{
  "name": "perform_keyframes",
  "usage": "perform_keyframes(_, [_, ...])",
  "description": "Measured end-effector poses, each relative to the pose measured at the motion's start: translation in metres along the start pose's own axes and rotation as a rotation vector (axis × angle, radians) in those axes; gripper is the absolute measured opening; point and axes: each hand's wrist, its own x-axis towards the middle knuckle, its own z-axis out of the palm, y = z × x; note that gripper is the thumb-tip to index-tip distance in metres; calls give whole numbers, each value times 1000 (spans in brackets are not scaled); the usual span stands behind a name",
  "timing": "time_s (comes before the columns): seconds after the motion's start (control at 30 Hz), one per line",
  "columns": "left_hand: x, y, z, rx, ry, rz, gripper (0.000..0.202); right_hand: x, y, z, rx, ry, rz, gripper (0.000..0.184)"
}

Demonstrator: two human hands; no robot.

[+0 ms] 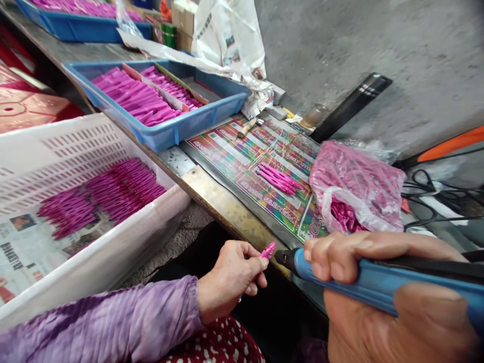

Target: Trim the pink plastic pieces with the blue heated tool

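Near the table's front edge, my left hand (236,275) pinches a small pink pointed piece (268,250) between thumb and fingers. My right hand (393,302) wraps round a blue-bodied electric screwdriver (351,282). Its black nose points left and lies close to the pink piece; whether the two touch I cannot tell. Beyond my hands, several slim pink plastic pieces (280,179) lie in a bunch on a printed mat (234,166). To their right rests a clear plastic bag (359,176) holding shiny pink pieces.
A blue tray (159,138) with dividers holds many pink pieces; another blue tray (83,31) stands farther back. At left is a white basket (75,136) lined with newspaper, with pink pieces inside. A wooden-handled tool (247,128), a black tube (351,107) and cables (434,196) lie around.
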Motion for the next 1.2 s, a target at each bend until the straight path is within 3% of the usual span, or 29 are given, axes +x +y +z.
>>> perform_keyframes(0.4, [-3, 3, 3, -13, 13, -25, 24, 1, 3, -4, 4, -13, 8, 16])
perform_keyframes(0.77, [-1, -2, 1, 61, 41, 11, 24, 7, 3, 11, -78, 6, 75, 21])
perform_keyframes(1.07, [0, 0, 0, 61, 12, 25, 22, -2, 10, 2, 3, -11, -2, 15])
perform_keyframes(1.2, [-2, -1, -3, 127, -20, 39, 17, -10, 5, -12, 59, 10, 8, 23])
